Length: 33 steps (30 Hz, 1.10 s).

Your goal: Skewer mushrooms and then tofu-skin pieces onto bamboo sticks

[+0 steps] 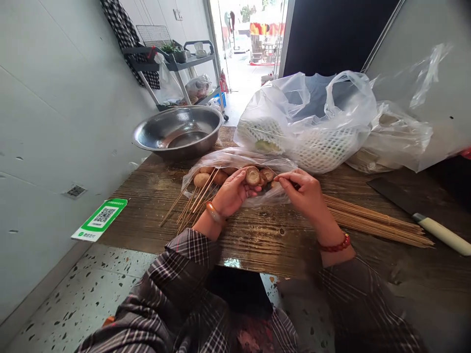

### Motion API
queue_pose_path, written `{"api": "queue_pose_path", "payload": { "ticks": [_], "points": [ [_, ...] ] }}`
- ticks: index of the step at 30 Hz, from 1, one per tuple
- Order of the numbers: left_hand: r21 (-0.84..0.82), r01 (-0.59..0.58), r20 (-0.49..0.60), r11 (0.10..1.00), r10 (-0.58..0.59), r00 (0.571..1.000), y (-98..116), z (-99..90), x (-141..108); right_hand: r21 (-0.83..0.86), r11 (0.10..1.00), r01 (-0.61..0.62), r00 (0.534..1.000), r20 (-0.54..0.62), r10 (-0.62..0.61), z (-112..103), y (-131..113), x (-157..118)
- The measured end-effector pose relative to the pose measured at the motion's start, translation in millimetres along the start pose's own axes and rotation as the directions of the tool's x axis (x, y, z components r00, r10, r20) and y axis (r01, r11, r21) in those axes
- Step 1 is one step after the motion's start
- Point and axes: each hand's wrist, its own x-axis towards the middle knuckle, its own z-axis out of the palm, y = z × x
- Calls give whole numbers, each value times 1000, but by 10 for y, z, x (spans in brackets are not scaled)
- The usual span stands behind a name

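Note:
My left hand [235, 192] is closed around a shiitake mushroom [252, 176], its pale round underside turned toward me. To its right, my right hand [300, 189] pinches thumb and forefinger together at something thin that I cannot make out. Both hands are over a clear plastic bag [235, 158] lying open on the table. More brown mushrooms [201, 180] sit in the bag's mouth. Several thin wooden skewers [200, 196] stick out from there toward the left front. A bundle of loose skewers [375, 220] lies beside my right wrist.
The wooden table [257, 240] carries a steel basin [178, 130] at back left and a bag of net-wrapped produce [312, 130] behind the hands. A cleaver [419, 212] lies at right. A green QR card [101, 219] is at the left edge. Beyond stands a grey cart [195, 61].

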Motion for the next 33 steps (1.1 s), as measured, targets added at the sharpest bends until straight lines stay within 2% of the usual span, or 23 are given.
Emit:
{"api": "queue_pose_path", "payload": {
  "ticks": [4, 8, 11, 14, 17, 21, 23, 27, 33],
  "points": [
    [-33, -8, 11, 999, 8, 1000, 20, 22, -21, 233, 961, -151, 988, 60, 140, 21, -80, -16],
    [-21, -1, -29, 1000, 0, 1000, 10, 34, -41, 503, 787, -357, 932, 133, 338, 13, -129, -22],
    [-16, -22, -51, 1000, 21, 998, 2, 51, -55, 626, 658, -418, 894, 154, 421, 3, -159, -11],
    [5, -73, -68, 997, 73, 995, 7, 71, -65, 666, 596, -448, 876, 194, 442, 37, -175, -13],
    [27, -96, -87, 995, 98, 991, 18, 78, -71, 602, 654, -458, 883, 223, 413, 126, -166, -45],
    [-3, -81, -89, 997, 80, 993, 28, 68, -67, 369, 854, -368, 928, 209, 310, 256, -123, -93],
    [-45, -60, -84, 997, 56, 995, 32, 63, -63, 273, 912, -305, 947, 191, 259, 296, -96, -105],
    [-92, -52, -105, 994, 43, 994, 38, 50, -56, 220, 939, -263, 959, 163, 231, 326, -55, -117],
    [-110, -37, -105, 993, 26, 994, 45, 28, -48, 232, 948, -218, 969, 167, 182, 354, -41, -135]
  ]
}}
